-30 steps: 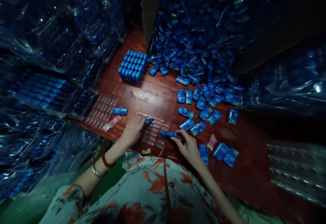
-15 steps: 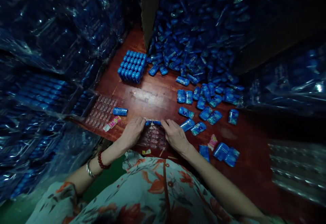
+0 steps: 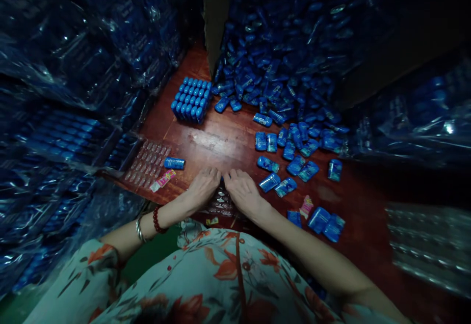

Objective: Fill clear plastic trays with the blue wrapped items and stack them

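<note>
Side by side at the near edge of the reddish table, my left hand [image 3: 204,186] and my right hand [image 3: 243,191] nearly touch over a clear plastic tray [image 3: 222,205] with oval hollows. The fingers of both hands are curled down at the tray's far side. A small bit of blue shows between them, and most of what they grip is covered. One blue container [image 3: 174,163] lies to the left, by another clear tray [image 3: 147,163]. Several blue containers [image 3: 270,181] lie to the right of my right hand.
A block of upright blue containers [image 3: 191,99] stands at the back left. Loose blue containers [image 3: 272,73] are heaped behind. Plastic-wrapped stacks [image 3: 66,132] rise on the left; clear trays [image 3: 427,245] sit at the right. Pink-yellow slips [image 3: 163,180] lie on the table [image 3: 206,140].
Both hands have moved inward until they nearly meet. The blue strip that showed between them is now mostly covered by the fingers.
</note>
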A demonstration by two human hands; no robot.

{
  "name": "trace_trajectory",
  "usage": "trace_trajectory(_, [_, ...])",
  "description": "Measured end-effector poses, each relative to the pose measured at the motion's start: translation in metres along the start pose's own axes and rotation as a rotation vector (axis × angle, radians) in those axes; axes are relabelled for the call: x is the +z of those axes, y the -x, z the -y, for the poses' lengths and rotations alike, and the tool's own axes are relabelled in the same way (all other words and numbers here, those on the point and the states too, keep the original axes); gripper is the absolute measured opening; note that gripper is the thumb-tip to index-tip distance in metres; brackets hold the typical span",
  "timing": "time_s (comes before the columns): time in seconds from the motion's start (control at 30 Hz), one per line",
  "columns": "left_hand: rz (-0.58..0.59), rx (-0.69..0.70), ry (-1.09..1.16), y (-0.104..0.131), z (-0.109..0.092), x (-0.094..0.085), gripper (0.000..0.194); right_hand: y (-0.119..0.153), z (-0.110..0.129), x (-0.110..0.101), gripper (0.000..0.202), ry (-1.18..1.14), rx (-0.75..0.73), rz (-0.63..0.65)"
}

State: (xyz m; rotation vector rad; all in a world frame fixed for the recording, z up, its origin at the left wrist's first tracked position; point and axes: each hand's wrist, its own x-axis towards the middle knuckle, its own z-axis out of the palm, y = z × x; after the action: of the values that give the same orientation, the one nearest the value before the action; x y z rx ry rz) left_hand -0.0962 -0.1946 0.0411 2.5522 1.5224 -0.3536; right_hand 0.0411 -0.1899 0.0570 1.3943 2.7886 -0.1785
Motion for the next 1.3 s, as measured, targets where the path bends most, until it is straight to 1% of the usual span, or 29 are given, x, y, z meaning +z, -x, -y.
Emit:
trace_trajectory(0.1, [-0.04, -0.022, 0.044, 0.005, 0.001, -0.003, 0.027, 0.002, -0.006, -0.001, 0.028, 0.001, 0.022, 0.029])
trace_trajectory(0.17, [-0.098, -0.056, 0.103, 0.013, 0.01, -0.005, 0.038, 0.01, -0.017, -0.002, 0.025, -0.059, 0.026, 0.021])
trace_trajectory(0.2, [-0.137, -0.097, 0.137, 0.019, 0.018, -0.005, 0.044, 0.015, -0.025, -0.003, 0.026, -0.103, 0.039, -0.009])
trace_trajectory(0.23, [-0.179, -0.166, 0.162, 0.025, 0.029, -0.004, 0.047, 0.021, -0.035, -0.002, 0.028, -0.142, 0.07, -0.055])
trace_trajectory(0.3, [-0.253, -0.372, 0.172, 0.039, 0.058, 0.002, 0.047, 0.032, -0.06, 0.001, 0.032, -0.167, 0.184, -0.146])
trace_trajectory(0.33, [-0.274, -0.483, 0.154, 0.044, 0.073, 0.007, 0.048, 0.036, -0.073, 0.003, 0.032, -0.146, 0.25, -0.167])
trace_trajectory(0.37, [-0.272, -0.565, 0.129, 0.048, 0.086, 0.013, 0.048, 0.037, -0.086, 0.006, 0.031, -0.111, 0.303, -0.163])
trace_trajectory(0.4, [-0.25, -0.597, 0.11, 0.05, 0.097, 0.019, 0.047, 0.037, -0.097, 0.008, 0.03, -0.074, 0.335, -0.134])
trace_trajectory(0.43, [-0.219, -0.597, 0.094, 0.05, 0.104, 0.024, 0.045, 0.035, -0.107, 0.011, 0.029, -0.043, 0.348, -0.086])
trace_trajectory(0.47, [-0.187, -0.566, 0.085, 0.048, 0.107, 0.029, 0.044, 0.032, -0.115, 0.014, 0.03, -0.023, 0.346, -0.03])
trace_trajectory(0.5, [-0.164, -0.521, 0.08, 0.045, 0.106, 0.032, 0.042, 0.027, -0.12, 0.016, 0.032, -0.012, 0.334, 0.024])
trace_trajectory(0.57, [-0.169, -0.465, 0.065, 0.038, 0.097, 0.035, 0.04, 0.019, -0.123, 0.019, 0.033, -0.009, 0.305, 0.088])
trace_trajectory(0.63, [-0.22, -0.458, 0.054, 0.033, 0.083, 0.035, 0.035, 0.017, -0.121, 0.021, 0.028, -0.034, 0.279, 0.085])
trace_trajectory(0.7, [-0.273, -0.446, 0.083, 0.033, 0.073, 0.035, 0.026, 0.022, -0.117, 0.022, 0.022, -0.107, 0.285, 0.024])
trace_trajectory(0.77, [-0.322, -0.39, 0.188, 0.039, 0.069, 0.034, 0.021, 0.035, -0.114, 0.023, 0.02, -0.251, 0.346, -0.084])
trace_trajectory(0.8, [-0.36, -0.368, 0.266, 0.043, 0.069, 0.033, 0.02, 0.043, -0.111, 0.024, 0.024, -0.347, 0.401, -0.151])
trace_trajectory(0.87, [-0.456, -0.356, 0.442, 0.056, 0.067, 0.028, 0.021, 0.06, -0.104, 0.026, 0.038, -0.584, 0.511, -0.28])
trace_trajectory(0.9, [-0.495, -0.357, 0.521, 0.062, 0.065, 0.024, 0.022, 0.068, -0.098, 0.027, 0.043, -0.719, 0.543, -0.326])
trace_trajectory(0.93, [-0.514, -0.347, 0.584, 0.069, 0.061, 0.02, 0.022, 0.074, -0.09, 0.028, 0.045, -0.851, 0.552, -0.351])
trace_trajectory(1.0, [-0.478, -0.277, 0.658, 0.079, 0.051, 0.012, 0.022, 0.082, -0.071, 0.031, 0.034, -1.043, 0.489, -0.354])
trace_trajectory(1.07, [-0.418, -0.201, 0.68, 0.083, 0.037, 0.007, 0.023, 0.082, -0.053, 0.036, 0.02, -1.081, 0.362, -0.365])
trace_trajectory(1.13, [-0.395, -0.167, 0.684, 0.079, 0.024, 0.009, 0.024, 0.075, -0.039, 0.042, 0.014, -1.023, 0.242, -0.421])
trace_trajectory(1.2, [-0.41, -0.159, 0.663, 0.07, 0.013, 0.015, 0.025, 0.066, -0.033, 0.047, 0.015, -0.954, 0.147, -0.467])
trace_trajectory(1.23, [-0.417, -0.148, 0.637, 0.066, 0.01, 0.018, 0.027, 0.061, -0.033, 0.049, 0.017, -0.909, 0.101, -0.462])
trace_trajectory(1.3, [-0.408, -0.112, 0.57, 0.059, 0.006, 0.024, 0.032, 0.055, -0.036, 0.048, 0.022, -0.759, -0.006, -0.402])
